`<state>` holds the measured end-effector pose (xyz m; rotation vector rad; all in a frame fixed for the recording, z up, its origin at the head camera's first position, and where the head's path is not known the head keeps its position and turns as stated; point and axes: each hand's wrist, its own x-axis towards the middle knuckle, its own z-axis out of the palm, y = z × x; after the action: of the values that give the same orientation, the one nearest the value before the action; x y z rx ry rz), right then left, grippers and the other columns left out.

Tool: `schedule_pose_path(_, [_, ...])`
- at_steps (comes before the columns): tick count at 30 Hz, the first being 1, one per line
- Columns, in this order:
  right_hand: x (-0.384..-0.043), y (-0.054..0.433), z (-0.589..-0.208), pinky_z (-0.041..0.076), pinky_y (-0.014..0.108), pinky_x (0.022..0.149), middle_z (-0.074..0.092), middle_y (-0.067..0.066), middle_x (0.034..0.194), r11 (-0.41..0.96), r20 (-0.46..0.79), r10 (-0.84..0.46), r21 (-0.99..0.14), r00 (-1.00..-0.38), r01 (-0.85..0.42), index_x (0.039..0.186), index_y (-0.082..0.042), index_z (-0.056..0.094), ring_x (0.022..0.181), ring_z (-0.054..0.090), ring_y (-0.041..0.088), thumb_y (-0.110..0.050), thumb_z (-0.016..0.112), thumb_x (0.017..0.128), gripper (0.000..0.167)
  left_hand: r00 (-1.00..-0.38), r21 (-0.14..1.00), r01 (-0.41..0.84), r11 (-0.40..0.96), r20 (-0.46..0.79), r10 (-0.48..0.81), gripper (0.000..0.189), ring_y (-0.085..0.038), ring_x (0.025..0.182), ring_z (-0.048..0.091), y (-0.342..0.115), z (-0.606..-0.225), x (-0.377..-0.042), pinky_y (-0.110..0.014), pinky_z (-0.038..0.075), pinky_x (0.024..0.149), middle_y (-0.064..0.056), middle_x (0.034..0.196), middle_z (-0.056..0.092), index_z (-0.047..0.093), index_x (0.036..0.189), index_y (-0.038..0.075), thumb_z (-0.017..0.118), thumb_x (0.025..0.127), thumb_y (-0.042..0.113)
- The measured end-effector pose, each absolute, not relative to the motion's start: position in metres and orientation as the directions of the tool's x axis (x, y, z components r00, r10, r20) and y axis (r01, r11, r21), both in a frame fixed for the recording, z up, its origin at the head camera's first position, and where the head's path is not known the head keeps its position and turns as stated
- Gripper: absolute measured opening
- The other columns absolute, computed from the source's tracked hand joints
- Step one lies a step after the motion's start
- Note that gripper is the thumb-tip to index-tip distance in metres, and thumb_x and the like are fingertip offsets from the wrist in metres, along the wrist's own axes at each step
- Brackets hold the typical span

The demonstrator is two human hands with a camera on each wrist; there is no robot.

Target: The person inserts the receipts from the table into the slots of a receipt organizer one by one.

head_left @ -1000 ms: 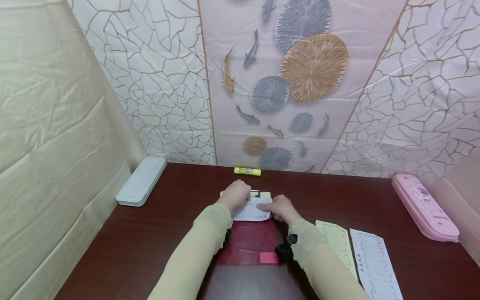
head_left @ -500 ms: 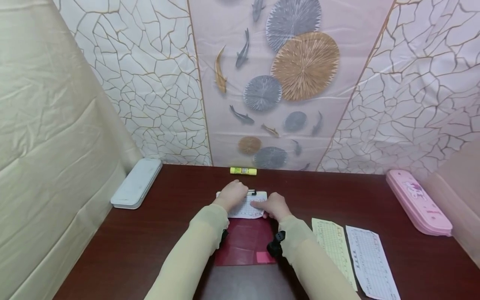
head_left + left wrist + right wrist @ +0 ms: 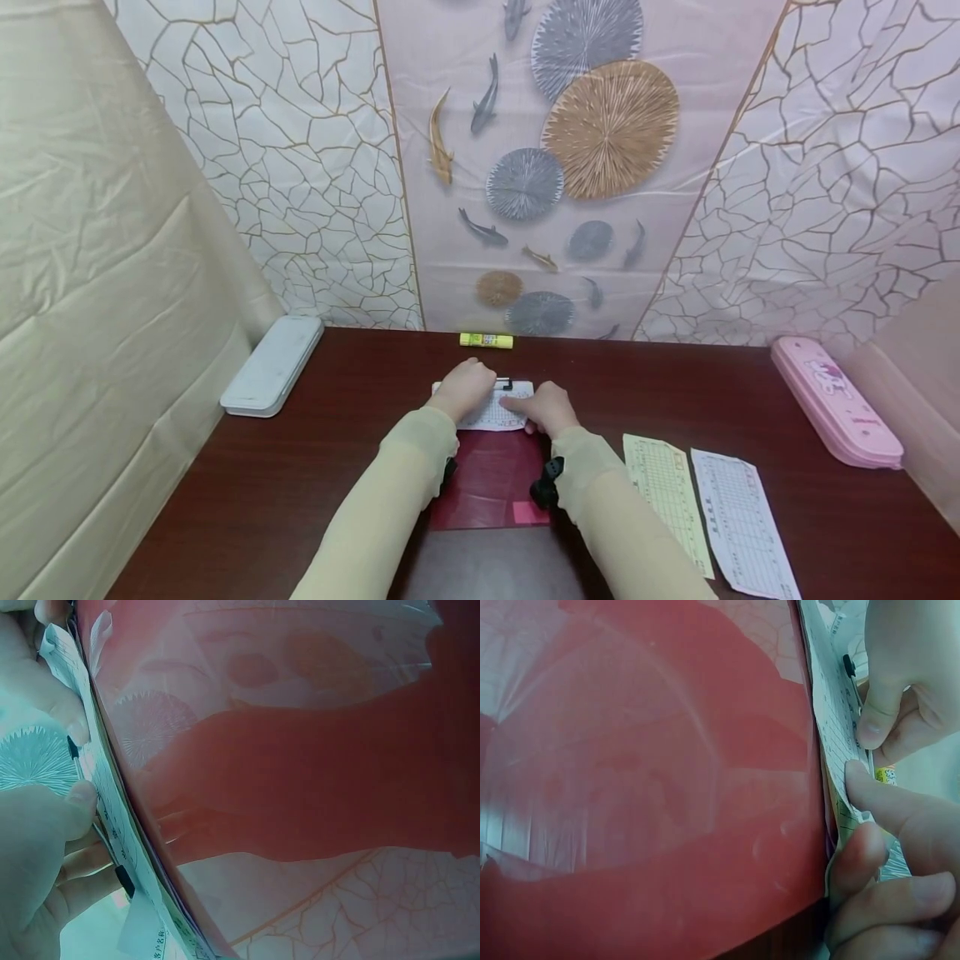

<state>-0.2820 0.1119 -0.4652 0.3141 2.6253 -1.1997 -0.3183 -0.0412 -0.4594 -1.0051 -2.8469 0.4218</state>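
Under both hands lies a red see-through folder (image 3: 487, 483) with a pink label, its far end bearing a small stack of printed slips (image 3: 491, 417). A thin metal fastener bar (image 3: 107, 844) with black end pieces runs along the top of the slips. My left hand (image 3: 467, 388) pinches this bar between thumb and fingers, as the right wrist view also shows. With its thumb on top and fingers beneath, my right hand (image 3: 551, 408) grips the slips' right edge. In the left wrist view the slips (image 3: 112, 795) stand edge-on beside the red cover.
Loose yellow (image 3: 667, 492) and white (image 3: 742, 517) printed forms lie at the right. A pink pencil case (image 3: 836, 400) sits further right, a white case (image 3: 273, 367) at the far left. A yellow glue stick (image 3: 486, 341) lies by the back wall.
The head view has shifted slightly. My right hand and the slips' near edge have moved a little toward the back; the left hand keeps its place at the bar.
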Motion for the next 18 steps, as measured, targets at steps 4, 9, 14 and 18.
schedule_pose_path(4, [-0.2812,0.1099,-0.4628,0.034,0.022,0.037,0.048,0.003,0.042,0.645,-0.305,0.099,-0.705,-0.947,0.295,0.061,-0.006,0.059,0.035,0.040,0.011,-0.041,0.078,0.075,0.043,-0.789,-0.268,0.595,0.758,-0.017,0.614,0.019,-0.015,0.086,0.065,-0.0418,-0.4583,-0.3175,-0.028,0.048,0.092,0.001,0.088,0.071,0.073,0.094,0.014,0.058,0.092,0.002])
schedule_pose_path(9, [-0.2825,0.1086,-0.4629,0.034,0.022,0.037,0.048,0.003,0.043,0.650,-0.305,0.098,-0.701,-0.947,0.293,0.063,-0.005,0.060,0.035,0.040,0.011,-0.042,0.077,0.075,0.043,-0.803,-0.241,0.581,0.777,-0.014,0.596,0.019,-0.015,0.086,0.064,-0.0437,-0.4560,-0.3162,-0.028,0.048,0.091,0.001,0.088,0.071,0.073,0.093,0.014,0.058,0.091,0.002])
schedule_pose_path(14, [-0.2828,0.1115,-0.4632,0.031,0.023,0.037,0.048,0.003,0.042,0.648,-0.305,0.079,-0.708,-0.949,0.281,0.058,-0.006,0.058,0.036,0.037,0.011,-0.042,0.077,0.075,0.044,-0.838,-0.112,0.539,0.835,0.030,0.545,0.011,-0.016,0.085,0.064,-0.0465,-0.4571,-0.3193,-0.028,0.051,0.084,0.000,0.085,0.070,0.074,0.088,0.014,0.065,0.086,0.008])
schedule_pose_path(18, [-0.2805,0.1176,-0.4637,0.028,0.023,0.037,0.048,0.002,0.041,0.627,-0.318,0.038,-0.731,-0.947,0.270,0.050,-0.008,0.057,0.035,0.033,0.011,-0.037,0.076,0.078,0.045,-0.866,0.020,0.500,0.866,0.041,0.499,0.008,-0.017,0.087,0.065,-0.0461,-0.4592,-0.3233,-0.029,0.053,0.081,0.000,0.085,0.071,0.075,0.089,0.013,0.071,0.085,0.019])
